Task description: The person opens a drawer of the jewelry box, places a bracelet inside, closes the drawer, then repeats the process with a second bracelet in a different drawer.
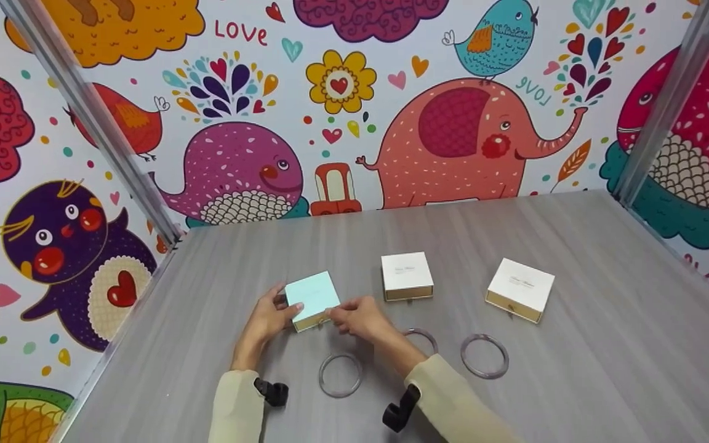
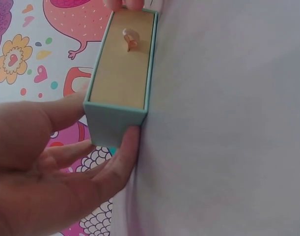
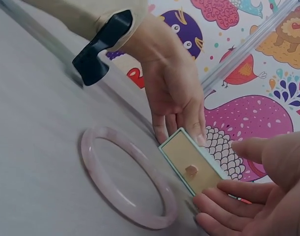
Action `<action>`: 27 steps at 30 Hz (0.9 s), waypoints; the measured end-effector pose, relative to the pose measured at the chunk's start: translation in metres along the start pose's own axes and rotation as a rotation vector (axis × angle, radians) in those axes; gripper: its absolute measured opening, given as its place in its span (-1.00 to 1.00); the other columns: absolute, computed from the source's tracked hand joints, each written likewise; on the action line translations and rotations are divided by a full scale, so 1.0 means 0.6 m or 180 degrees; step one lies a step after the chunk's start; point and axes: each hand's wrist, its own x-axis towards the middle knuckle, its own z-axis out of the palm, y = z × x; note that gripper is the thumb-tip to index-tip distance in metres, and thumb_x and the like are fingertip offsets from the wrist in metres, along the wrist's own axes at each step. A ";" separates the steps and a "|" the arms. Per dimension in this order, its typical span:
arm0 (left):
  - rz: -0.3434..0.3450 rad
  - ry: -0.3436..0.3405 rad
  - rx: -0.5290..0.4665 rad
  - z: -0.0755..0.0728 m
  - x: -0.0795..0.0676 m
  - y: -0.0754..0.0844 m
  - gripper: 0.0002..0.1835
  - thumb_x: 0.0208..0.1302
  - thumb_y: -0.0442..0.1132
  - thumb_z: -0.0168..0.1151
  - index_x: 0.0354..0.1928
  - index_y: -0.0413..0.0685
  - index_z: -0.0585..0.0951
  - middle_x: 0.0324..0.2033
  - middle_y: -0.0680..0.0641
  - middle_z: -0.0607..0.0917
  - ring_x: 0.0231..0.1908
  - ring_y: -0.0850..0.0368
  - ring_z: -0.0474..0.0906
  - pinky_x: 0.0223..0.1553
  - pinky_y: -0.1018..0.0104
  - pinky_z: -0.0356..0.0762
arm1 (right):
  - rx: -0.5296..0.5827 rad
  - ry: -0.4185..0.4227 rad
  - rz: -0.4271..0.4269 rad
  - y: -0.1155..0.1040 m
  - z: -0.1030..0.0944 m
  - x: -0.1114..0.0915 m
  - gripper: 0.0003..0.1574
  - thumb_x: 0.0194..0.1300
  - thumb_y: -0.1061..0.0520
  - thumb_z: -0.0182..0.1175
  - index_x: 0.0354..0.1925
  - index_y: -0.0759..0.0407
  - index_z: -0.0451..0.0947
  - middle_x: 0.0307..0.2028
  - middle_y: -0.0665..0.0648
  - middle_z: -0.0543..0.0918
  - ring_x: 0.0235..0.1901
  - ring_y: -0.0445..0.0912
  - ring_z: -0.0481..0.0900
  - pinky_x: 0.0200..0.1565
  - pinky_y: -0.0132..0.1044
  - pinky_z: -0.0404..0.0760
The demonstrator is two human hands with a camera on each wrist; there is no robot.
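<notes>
A mint-green drawer box (image 1: 312, 295) with a gold front and a small ribbon pull (image 2: 131, 39) lies toward the middle of the table. My left hand (image 1: 268, 319) grips its left end, the thumb over the top and the fingers at the side. At the opposite end is my right hand (image 1: 357, 317), its fingertips touching the corner. The right wrist view shows this hand's fingers (image 3: 228, 206) loosely extended, the thumb apart from them. Closest to the hands lies a pale pinkish bangle (image 3: 89, 162) on the table.
Two white drawer boxes with gold fronts stand behind and right: one central (image 1: 407, 272), one farther right (image 1: 520, 286). A second bangle (image 1: 433, 340) is partly covered by the right forearm; a third bangle (image 1: 506, 359) lies right of it. Printed panels (image 1: 342, 135) enclose the table.
</notes>
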 end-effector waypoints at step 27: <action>-0.0084 -0.0030 -0.0370 -0.001 0.003 -0.001 -0.22 0.34 -0.41 0.26 0.50 -0.36 0.10 0.40 -0.47 0.28 0.35 -0.36 0.35 0.09 0.00 0.63 | -0.0683 0.0273 -0.0228 0.005 0.041 0.007 -0.72 0.21 0.02 0.40 -0.42 0.25 0.73 -0.55 -0.01 0.63 -0.53 -0.20 0.43 -0.50 -0.43 0.35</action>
